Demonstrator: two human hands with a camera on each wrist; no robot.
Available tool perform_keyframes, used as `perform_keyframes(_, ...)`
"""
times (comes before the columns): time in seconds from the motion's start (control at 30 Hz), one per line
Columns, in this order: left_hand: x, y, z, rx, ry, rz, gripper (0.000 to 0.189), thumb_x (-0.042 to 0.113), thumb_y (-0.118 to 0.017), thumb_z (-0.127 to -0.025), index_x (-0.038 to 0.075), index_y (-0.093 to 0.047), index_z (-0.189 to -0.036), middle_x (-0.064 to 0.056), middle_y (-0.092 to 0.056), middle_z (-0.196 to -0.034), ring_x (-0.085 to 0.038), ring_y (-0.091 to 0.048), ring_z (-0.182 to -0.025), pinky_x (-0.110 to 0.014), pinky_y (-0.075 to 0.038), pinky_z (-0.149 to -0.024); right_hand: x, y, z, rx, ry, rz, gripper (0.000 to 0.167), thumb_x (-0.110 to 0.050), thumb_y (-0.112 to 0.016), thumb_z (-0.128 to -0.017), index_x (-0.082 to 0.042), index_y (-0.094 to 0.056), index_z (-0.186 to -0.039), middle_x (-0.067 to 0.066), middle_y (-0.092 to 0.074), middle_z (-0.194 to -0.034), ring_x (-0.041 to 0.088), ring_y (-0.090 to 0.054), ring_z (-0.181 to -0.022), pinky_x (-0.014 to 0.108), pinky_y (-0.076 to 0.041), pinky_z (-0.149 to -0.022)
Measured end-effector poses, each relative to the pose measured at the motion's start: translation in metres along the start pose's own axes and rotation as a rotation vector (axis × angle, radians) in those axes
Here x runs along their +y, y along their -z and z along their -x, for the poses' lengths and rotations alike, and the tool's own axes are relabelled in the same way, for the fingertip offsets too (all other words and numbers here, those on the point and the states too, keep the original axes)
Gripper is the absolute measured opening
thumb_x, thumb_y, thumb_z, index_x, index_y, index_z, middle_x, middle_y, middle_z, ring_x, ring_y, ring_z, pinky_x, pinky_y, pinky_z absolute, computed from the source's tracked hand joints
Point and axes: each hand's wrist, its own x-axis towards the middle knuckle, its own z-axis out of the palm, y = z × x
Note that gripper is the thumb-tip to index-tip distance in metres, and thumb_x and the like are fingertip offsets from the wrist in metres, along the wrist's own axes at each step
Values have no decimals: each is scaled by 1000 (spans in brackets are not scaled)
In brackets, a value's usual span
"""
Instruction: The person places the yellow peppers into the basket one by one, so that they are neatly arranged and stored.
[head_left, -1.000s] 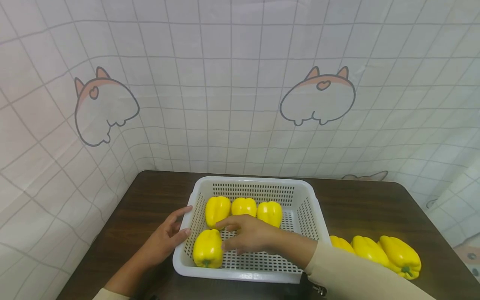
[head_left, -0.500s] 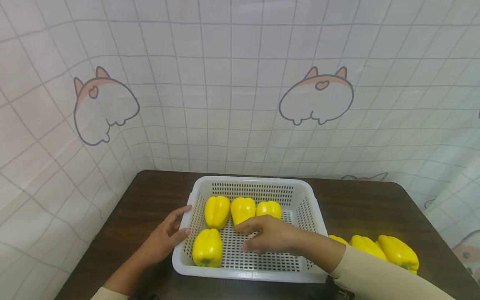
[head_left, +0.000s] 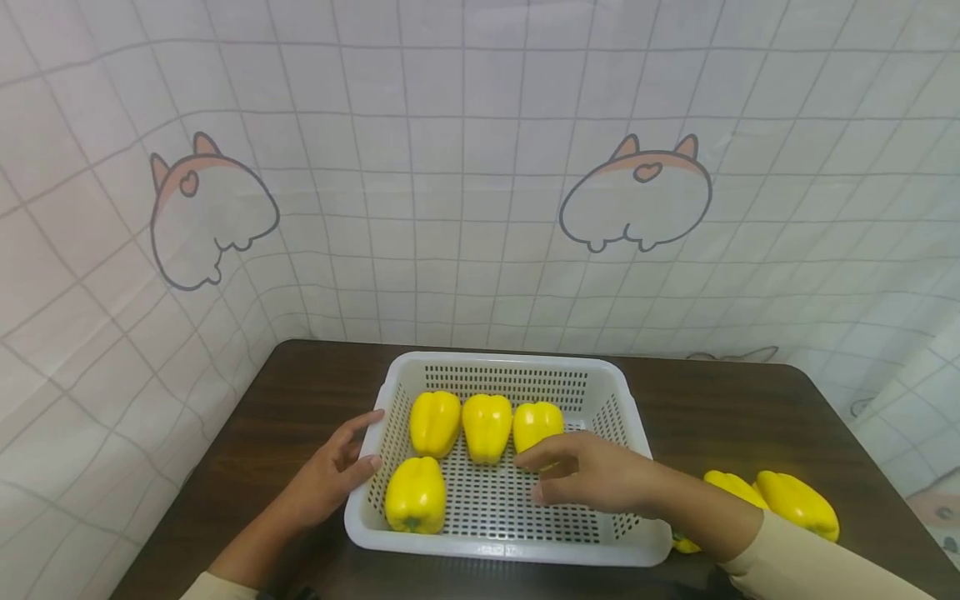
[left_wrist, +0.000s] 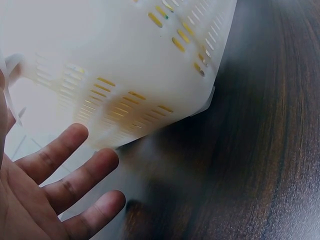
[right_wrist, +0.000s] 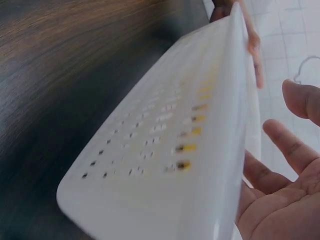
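1. Head view: A white basket [head_left: 420, 547] sits on the brown counter [head_left: 258, 421]. It has four yellow peppers in it: a left back pepper [head_left: 435, 424], a middle back pepper [head_left: 487, 428], a right back pepper [head_left: 537, 423] and a front pepper [head_left: 416, 495].
2. Head view: The left hand [head_left: 326, 479] is at the basket's left rim, its grip loose and wide. The right hand [head_left: 596, 472] is over the basket, with a half-wide grip and no pepper in it. I can't tell if it touches the right back pepper.
3. Head view, what changed: The right hand has slid right, away from the middle back pepper. The four peppers stayed put. I think that means they are set in place and this hand is free.
4. Head view: More peppers [head_left: 798, 502] lie outside, right of the basket. The right arm partly hides them, so they are not in it yet.
5. Left wrist view: The fingers [left_wrist: 80, 181] are spread beside the basket's outside wall. Yellow shows through its slots.
6. Right wrist view: The right hand's grip is wide, with nothing in it, next to the basket's rim.
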Motion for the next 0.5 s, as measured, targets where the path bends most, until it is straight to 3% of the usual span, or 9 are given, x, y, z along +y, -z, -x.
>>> perform_keyframes(0.5,-3,2,-1,-6,-5,14,70,25,-61,-103,19,-23,-160,-33,-54,-139,-30,-73,-95,-41,-64,-73,14,23,25,30,-11,29,43,-34,-75,-93,-21,-67,-134,1,-64,-137,24,-63,-118,59,-49,-102)
